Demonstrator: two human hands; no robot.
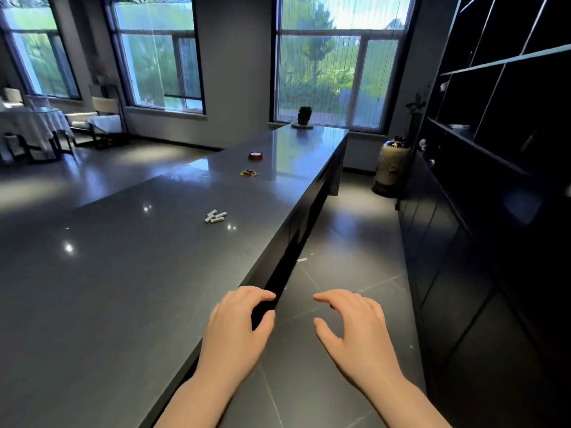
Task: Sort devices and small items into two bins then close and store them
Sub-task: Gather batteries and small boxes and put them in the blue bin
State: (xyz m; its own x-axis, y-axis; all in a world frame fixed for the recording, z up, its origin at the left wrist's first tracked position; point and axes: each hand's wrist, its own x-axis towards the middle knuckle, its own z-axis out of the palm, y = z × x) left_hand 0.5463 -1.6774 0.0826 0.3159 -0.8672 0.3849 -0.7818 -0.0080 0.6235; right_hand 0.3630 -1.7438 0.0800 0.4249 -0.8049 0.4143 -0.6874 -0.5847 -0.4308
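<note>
A dark sculpture stands at the far end of the grey counter — a pale vase sits on the floor beside dark shelving.

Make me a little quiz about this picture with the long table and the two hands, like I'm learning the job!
1. True or false: the left hand is holding the white batteries.
2. Which small thing on the countertop lies farthest from the hands: A) the white batteries, B) the yellow-edged packet, C) the round red tin?
3. Fill in: the right hand hangs over the ____, not over the countertop.

Key
1. False. The left hand is at the countertop's near edge, and the batteries lie apart from it, farther along.
2. C.
3. Floor. Its fingers are loosely curled and hold nothing.
</note>
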